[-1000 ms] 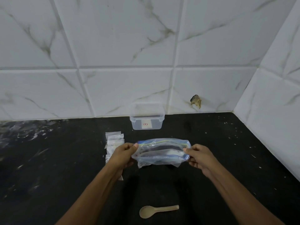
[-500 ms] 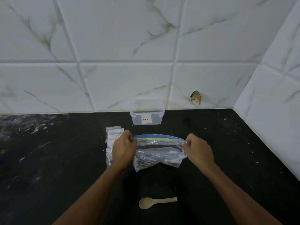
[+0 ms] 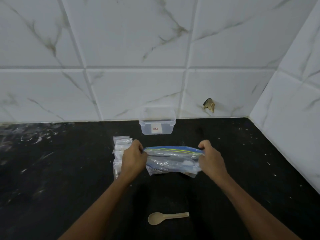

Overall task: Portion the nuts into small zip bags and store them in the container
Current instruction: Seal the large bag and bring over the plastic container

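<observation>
A large clear zip bag (image 3: pixel 173 161) with a blue and yellow zip strip sits in the middle of the black counter (image 3: pixel 60 170). My left hand (image 3: pixel 133 158) grips its left top corner and my right hand (image 3: pixel 210 158) grips its right top corner. Its contents are blurred; a pale mass shows at the lower right. A row of small clear zip bags (image 3: pixel 120 144) lies just left of the big bag, partly hidden by my left hand. A clear plastic container (image 3: pixel 156 122) without a lid stands behind, against the wall.
A beige plastic spoon (image 3: pixel 164 218) lies near the counter's front, bowl to the left. White marble tile walls close the back and right side. A chipped hole (image 3: pixel 209 104) marks the back wall. White scuffs and specks cover the counter.
Both hands turned from holding the bag's ends to gripping its top corners from above, and the bag came down onto the counter with its zip strip up.
</observation>
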